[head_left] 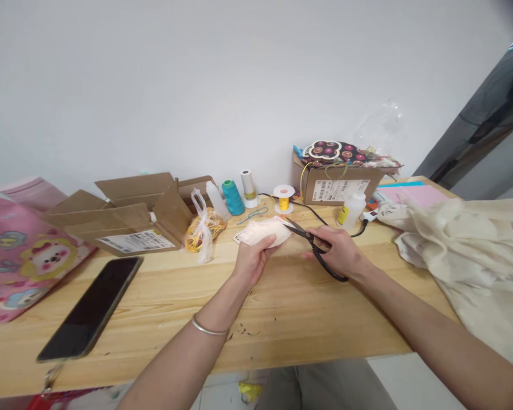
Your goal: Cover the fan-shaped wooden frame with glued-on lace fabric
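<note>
Pinched between the thumb and fingers of my left hand [256, 258] is a pale cream piece of fabric [265, 229] with a scalloped-looking edge. My right hand [337, 249] grips black-handled scissors [325, 263], and their blades point left to the fabric's right edge. Whether the blade tips touch the cloth or lie just over it, I cannot tell. Just behind the fabric stands a white spool of yellow thread [284, 200]. A small blue pair of snips or looped tool [253, 215] lies to its left.
Behind stand an open cardboard box [123, 219], a teal thread cone [233, 198], a white cone [248, 191] and a box of fabric scraps [341, 185]. A glue bottle [352, 210] is at right, near cream cloth [465, 245]. A phone [92, 307] lies left.
</note>
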Available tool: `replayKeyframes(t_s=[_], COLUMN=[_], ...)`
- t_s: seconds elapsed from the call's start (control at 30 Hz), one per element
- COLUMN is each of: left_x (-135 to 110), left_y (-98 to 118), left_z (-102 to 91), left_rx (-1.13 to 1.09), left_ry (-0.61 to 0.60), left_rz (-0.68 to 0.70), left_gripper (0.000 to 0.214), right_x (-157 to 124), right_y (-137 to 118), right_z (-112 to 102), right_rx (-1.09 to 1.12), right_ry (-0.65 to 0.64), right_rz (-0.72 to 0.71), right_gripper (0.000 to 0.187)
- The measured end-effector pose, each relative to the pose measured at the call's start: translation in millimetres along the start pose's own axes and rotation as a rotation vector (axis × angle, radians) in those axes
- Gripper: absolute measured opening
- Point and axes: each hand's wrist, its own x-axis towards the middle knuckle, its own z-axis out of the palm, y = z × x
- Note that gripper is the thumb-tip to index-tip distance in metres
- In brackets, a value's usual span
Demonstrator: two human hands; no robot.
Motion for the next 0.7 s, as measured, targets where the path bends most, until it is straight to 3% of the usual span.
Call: replayKeyframes(t_s=[0.7], left_x=[0.6], left_y=[-0.9], left_z=[-1.4], left_rx=[0.008], left_ry=[-0.009], left_rz=[-0.009], left_gripper=[0.04], right_x=[-0.9], right_y=[-0.3], right_z=[-2.4], right_rx=[-0.031], right_ry=[-0.011], right_rz=[-0.013], right_gripper=[0.036])
